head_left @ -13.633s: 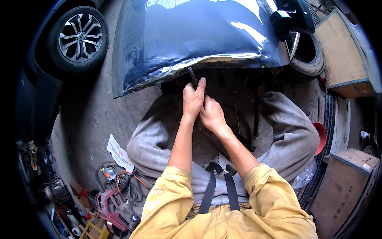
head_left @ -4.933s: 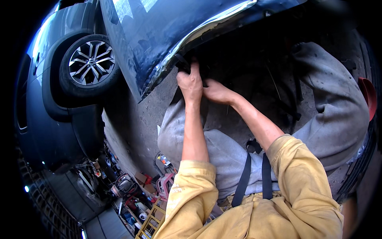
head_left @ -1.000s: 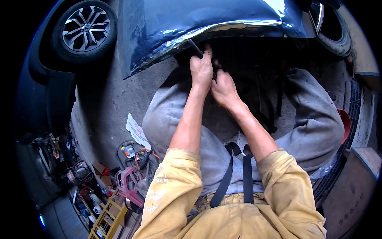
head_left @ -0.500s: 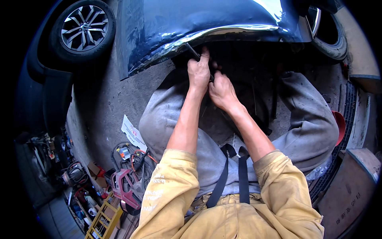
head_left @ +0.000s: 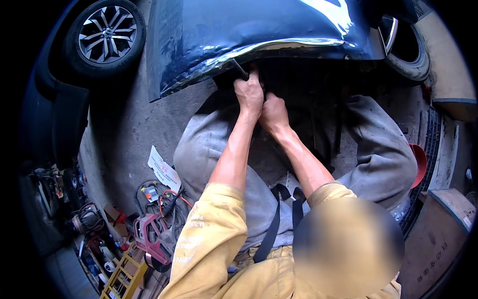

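Note:
A dark, rod-like bar (head_left: 240, 69) slants up and left out of my left hand (head_left: 249, 95), its tip close beneath the crumpled lower edge of a dark blue car body panel (head_left: 209, 37). The fingers of that hand are wrapped round the bar. Directly below and to the right, my right hand (head_left: 274, 113) is closed at the bar's lower end, its knuckles beside the left wrist. Whatever the bar's far side looks like is covered by my hands. Along the panel's bottom, the metal is creased and bent, with bare bright patches. Deep shadow hides the space under it.
A car wheel (head_left: 107, 35) stands at the upper left, and another tyre (head_left: 411, 55) at the upper right. Left of my legs lie a white printed sheet (head_left: 163, 168), tangled cables and a dark red machine (head_left: 152, 239). A wooden box (head_left: 438, 239) sits right; a red bowl-shaped thing (head_left: 418, 164) is beside my knee.
My right hand has drawn in closer against the left wrist. Both hands keep their grip, and the bar's tip sits slightly lower in the view. The view has shifted a little.

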Action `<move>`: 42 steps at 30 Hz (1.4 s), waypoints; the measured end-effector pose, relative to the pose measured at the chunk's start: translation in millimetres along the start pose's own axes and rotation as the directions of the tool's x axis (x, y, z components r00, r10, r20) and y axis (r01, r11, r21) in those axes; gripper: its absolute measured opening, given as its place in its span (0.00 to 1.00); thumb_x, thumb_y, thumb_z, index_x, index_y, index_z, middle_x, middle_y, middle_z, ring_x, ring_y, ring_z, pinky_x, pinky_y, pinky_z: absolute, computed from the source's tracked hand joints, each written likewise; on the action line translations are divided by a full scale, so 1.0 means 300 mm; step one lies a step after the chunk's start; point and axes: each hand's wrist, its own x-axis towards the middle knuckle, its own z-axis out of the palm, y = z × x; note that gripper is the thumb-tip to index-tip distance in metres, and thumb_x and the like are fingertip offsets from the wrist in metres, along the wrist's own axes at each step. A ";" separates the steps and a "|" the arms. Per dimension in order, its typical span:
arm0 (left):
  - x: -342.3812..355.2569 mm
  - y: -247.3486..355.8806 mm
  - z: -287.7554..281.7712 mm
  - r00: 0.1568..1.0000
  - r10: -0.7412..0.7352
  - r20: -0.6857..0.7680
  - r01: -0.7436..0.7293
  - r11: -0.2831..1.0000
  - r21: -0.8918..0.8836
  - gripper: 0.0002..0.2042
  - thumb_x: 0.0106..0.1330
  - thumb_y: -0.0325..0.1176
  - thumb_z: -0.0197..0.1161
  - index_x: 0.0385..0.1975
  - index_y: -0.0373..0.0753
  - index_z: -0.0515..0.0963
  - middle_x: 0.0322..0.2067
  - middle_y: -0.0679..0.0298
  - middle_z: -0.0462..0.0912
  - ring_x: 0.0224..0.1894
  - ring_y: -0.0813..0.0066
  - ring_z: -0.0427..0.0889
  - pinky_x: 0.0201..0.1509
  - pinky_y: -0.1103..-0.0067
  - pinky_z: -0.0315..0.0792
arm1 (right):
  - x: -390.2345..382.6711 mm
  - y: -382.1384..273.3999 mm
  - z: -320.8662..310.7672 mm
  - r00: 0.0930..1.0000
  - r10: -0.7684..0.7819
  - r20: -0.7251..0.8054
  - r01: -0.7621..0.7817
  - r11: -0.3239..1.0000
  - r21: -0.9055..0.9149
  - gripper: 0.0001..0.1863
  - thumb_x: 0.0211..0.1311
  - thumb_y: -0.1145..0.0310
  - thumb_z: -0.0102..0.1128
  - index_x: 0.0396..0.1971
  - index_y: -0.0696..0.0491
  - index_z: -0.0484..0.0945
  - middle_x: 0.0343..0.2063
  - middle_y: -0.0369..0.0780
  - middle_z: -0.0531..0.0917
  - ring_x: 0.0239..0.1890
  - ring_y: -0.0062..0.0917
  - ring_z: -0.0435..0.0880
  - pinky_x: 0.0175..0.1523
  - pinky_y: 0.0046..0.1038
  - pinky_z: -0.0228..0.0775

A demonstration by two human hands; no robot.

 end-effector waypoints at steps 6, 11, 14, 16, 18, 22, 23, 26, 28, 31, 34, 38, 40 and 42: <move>-0.012 0.040 -0.006 0.997 -0.083 0.003 0.084 0.996 -0.031 0.19 0.71 0.40 0.59 0.18 0.41 0.67 0.15 0.71 0.66 0.14 0.81 0.62 0.16 0.79 0.54 | -0.057 -0.104 -0.042 0.992 0.124 0.013 -0.124 0.992 -0.037 0.14 0.57 0.66 0.57 0.37 0.62 0.78 0.30 0.59 0.83 0.38 0.55 0.82 0.46 0.50 0.74; -0.040 0.114 -0.024 0.946 -0.316 0.076 0.322 0.944 -0.073 0.17 0.72 0.39 0.57 0.21 0.42 0.66 0.16 0.73 0.62 0.14 0.84 0.60 0.16 0.81 0.54 | -0.127 -0.234 -0.102 0.958 0.285 0.028 -0.281 0.954 -0.103 0.15 0.60 0.66 0.53 0.40 0.60 0.79 0.37 0.57 0.84 0.44 0.52 0.83 0.50 0.47 0.76; -0.015 0.131 -0.030 0.925 -0.343 0.162 0.362 0.926 -0.107 0.15 0.73 0.40 0.56 0.23 0.42 0.67 0.17 0.73 0.62 0.15 0.85 0.58 0.17 0.83 0.54 | -0.113 -0.241 -0.109 0.976 0.218 -0.029 -0.219 0.972 -0.080 0.16 0.59 0.65 0.54 0.40 0.62 0.80 0.34 0.59 0.83 0.42 0.53 0.83 0.47 0.49 0.75; -0.011 0.111 -0.050 0.904 -0.331 0.272 0.385 0.905 -0.181 0.16 0.72 0.42 0.58 0.24 0.42 0.67 0.17 0.73 0.61 0.16 0.84 0.59 0.18 0.83 0.56 | -0.112 -0.230 -0.119 0.978 0.210 0.004 -0.208 0.973 -0.103 0.15 0.59 0.67 0.53 0.41 0.62 0.78 0.35 0.59 0.83 0.42 0.54 0.83 0.48 0.49 0.75; -0.006 0.089 -0.067 0.908 -0.289 0.304 0.345 0.926 -0.150 0.17 0.71 0.44 0.60 0.24 0.42 0.67 0.18 0.72 0.63 0.18 0.81 0.62 0.21 0.81 0.62 | -0.107 -0.194 -0.109 0.985 0.171 0.039 -0.165 0.979 -0.119 0.16 0.58 0.69 0.52 0.42 0.63 0.77 0.36 0.60 0.82 0.43 0.53 0.83 0.49 0.49 0.74; 0.006 0.031 -0.057 0.967 -0.137 0.216 0.163 0.981 -0.107 0.19 0.70 0.46 0.60 0.21 0.40 0.69 0.16 0.69 0.69 0.18 0.78 0.69 0.22 0.77 0.64 | -0.079 -0.112 -0.058 0.998 0.058 0.036 -0.053 0.989 -0.141 0.17 0.56 0.70 0.51 0.44 0.64 0.76 0.38 0.60 0.82 0.43 0.54 0.82 0.51 0.49 0.74; 0.010 0.020 -0.054 0.975 -0.118 0.186 0.133 0.988 -0.073 0.20 0.71 0.46 0.60 0.21 0.40 0.71 0.16 0.69 0.70 0.18 0.78 0.70 0.23 0.77 0.64 | -0.069 -0.091 -0.049 0.998 0.038 0.043 -0.031 0.987 -0.156 0.18 0.56 0.71 0.51 0.44 0.64 0.76 0.38 0.60 0.82 0.43 0.54 0.82 0.51 0.49 0.73; 0.028 0.007 -0.059 0.981 -0.063 0.186 0.067 0.998 -0.013 0.18 0.69 0.47 0.62 0.26 0.39 0.73 0.20 0.68 0.73 0.21 0.77 0.73 0.26 0.77 0.67 | -0.025 -0.067 -0.043 0.992 0.049 0.113 -0.032 0.989 -0.145 0.17 0.55 0.72 0.50 0.42 0.66 0.76 0.35 0.62 0.81 0.42 0.56 0.81 0.51 0.50 0.73; 0.023 0.009 -0.046 0.989 -0.033 0.145 0.042 0.998 -0.057 0.18 0.70 0.46 0.61 0.25 0.39 0.74 0.21 0.68 0.74 0.22 0.77 0.73 0.27 0.77 0.67 | -0.011 -0.061 -0.044 0.994 0.012 0.108 -0.002 0.996 -0.091 0.16 0.54 0.72 0.50 0.40 0.66 0.76 0.33 0.63 0.80 0.41 0.56 0.81 0.51 0.49 0.72; 0.042 -0.019 -0.053 0.990 -0.026 0.139 0.033 0.998 -0.049 0.18 0.70 0.46 0.60 0.28 0.36 0.79 0.24 0.67 0.79 0.24 0.77 0.76 0.31 0.77 0.69 | 0.005 -0.046 -0.040 0.995 0.012 0.103 -0.003 0.997 -0.083 0.16 0.54 0.71 0.51 0.40 0.66 0.76 0.34 0.63 0.81 0.42 0.56 0.81 0.50 0.49 0.73; 0.008 -0.032 -0.063 0.985 -0.042 0.170 0.035 0.998 0.045 0.18 0.67 0.46 0.63 0.38 0.32 0.82 0.31 0.65 0.82 0.33 0.78 0.78 0.40 0.79 0.71 | 0.011 -0.025 -0.038 0.996 -0.004 0.090 0.005 1.000 -0.014 0.19 0.56 0.64 0.57 0.40 0.65 0.76 0.35 0.62 0.81 0.43 0.56 0.80 0.48 0.48 0.73; -0.049 -0.053 -0.042 0.980 0.094 0.175 -0.089 0.996 -0.031 0.13 0.62 0.36 0.62 0.31 0.28 0.81 0.28 0.63 0.82 0.33 0.74 0.78 0.40 0.74 0.71 | 0.027 -0.015 -0.049 0.990 -0.071 0.120 0.067 0.997 0.036 0.18 0.56 0.61 0.61 0.36 0.62 0.78 0.33 0.60 0.82 0.41 0.55 0.81 0.45 0.47 0.74; -0.027 -0.046 -0.061 0.974 0.047 0.220 -0.067 0.994 0.081 0.13 0.60 0.35 0.59 0.27 0.27 0.79 0.24 0.59 0.81 0.30 0.70 0.77 0.38 0.71 0.71 | 0.034 -0.010 -0.049 0.991 -0.065 0.121 0.068 0.998 -0.019 0.17 0.57 0.61 0.60 0.35 0.62 0.78 0.32 0.60 0.82 0.40 0.55 0.82 0.44 0.47 0.75; -0.018 -0.042 -0.064 0.982 0.038 0.183 -0.069 0.984 0.167 0.14 0.58 0.35 0.57 0.24 0.26 0.77 0.21 0.55 0.79 0.27 0.66 0.77 0.36 0.68 0.71 | 0.034 -0.009 -0.054 0.993 -0.041 0.115 0.051 0.995 -0.083 0.16 0.57 0.62 0.60 0.35 0.62 0.78 0.31 0.60 0.82 0.39 0.55 0.82 0.44 0.48 0.75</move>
